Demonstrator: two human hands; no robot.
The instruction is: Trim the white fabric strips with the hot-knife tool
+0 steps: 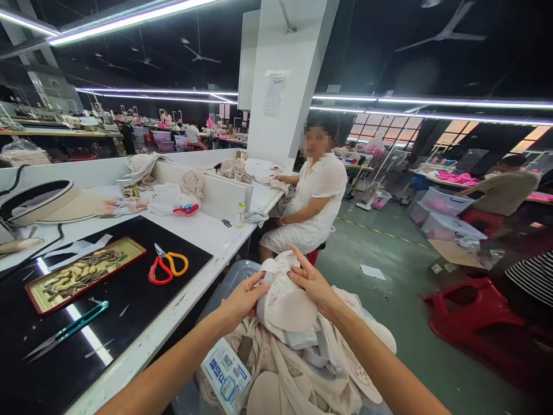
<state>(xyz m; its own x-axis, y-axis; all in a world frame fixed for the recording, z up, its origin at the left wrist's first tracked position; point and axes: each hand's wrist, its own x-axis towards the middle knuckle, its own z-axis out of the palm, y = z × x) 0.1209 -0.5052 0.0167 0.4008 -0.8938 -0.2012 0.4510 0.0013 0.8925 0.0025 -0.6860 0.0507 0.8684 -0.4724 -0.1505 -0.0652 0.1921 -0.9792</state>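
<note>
Between my two hands is a pale beige bra [288,308] with a smooth moulded cup and a lace-patterned part. My left hand [247,297] pinches its left edge, thumb on top. On the upper right edge, my right hand [311,283] grips the fabric with the thumb, its index finger stretched out upward. Right below lies a heap of similar beige garments [298,374] in a clear plastic tub [235,270]. A white packet with blue print [227,377] rests on the heap at the left.
On the table at left lie orange-and-red scissors [166,266], green thread snips [71,328], a tray [32,294] of peanuts and seeds, and a sun visor [56,210]. A seated co-worker [317,196] is ahead beyond a divider. Red stools [475,314] stand at right.
</note>
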